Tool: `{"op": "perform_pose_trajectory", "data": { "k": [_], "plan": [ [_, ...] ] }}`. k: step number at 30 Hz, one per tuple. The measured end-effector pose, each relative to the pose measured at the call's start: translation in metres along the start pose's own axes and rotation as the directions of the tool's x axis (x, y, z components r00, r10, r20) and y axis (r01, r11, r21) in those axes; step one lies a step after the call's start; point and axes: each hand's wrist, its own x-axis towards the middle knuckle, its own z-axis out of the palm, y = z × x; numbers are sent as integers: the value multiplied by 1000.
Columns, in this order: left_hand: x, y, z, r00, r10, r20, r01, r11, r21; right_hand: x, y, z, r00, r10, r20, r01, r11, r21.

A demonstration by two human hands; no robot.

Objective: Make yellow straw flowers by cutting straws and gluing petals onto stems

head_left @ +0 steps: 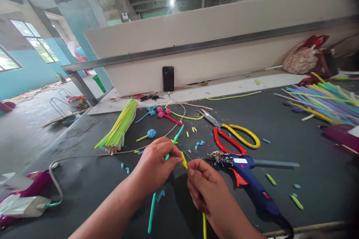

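Note:
My left hand (157,164) is closed around a teal straw (152,211) whose top shows beyond my fingers, and its fingertips pinch a short yellow straw piece (183,160). My right hand (203,185) is closed too, pinching the same yellow piece from the right; a yellow straw (204,226) runs down below it. Both hands meet over the dark table (92,179), just left of a blue glue gun (249,179) lying on its side.
Scissors with yellow and red handles (235,136) lie behind the glue gun. A bundle of yellow-green straws (119,129) lies left, loose coloured straws (322,99) right. Finished straw flowers (158,114), cut bits, a black phone (168,78) against the board, and pink packaging (25,194).

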Motion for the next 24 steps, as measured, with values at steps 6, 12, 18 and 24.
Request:
{"op": "perform_pose_trajectory", "data": {
  "k": [6, 12, 18, 24],
  "plan": [
    [1, -1, -5, 1000, 17, -10, -18, 999, -49, -1, -3, 0, 1000, 7, -1, -7, 1000, 27],
    [0, 0, -9, 999, 14, -34, -15, 999, -40, -3, -4, 0, 1000, 8, 1, -8, 999, 40],
    [1, -1, -5, 998, 39, -43, -41, 998, -50, -1, -1, -4, 999, 9, 39, -11, 998, 58],
    [8, -28, -30, 979, -150, -138, 146, 988, -43, -1, -1, -8, 999, -9, 38, 5, 996, 91]
  ]
}}
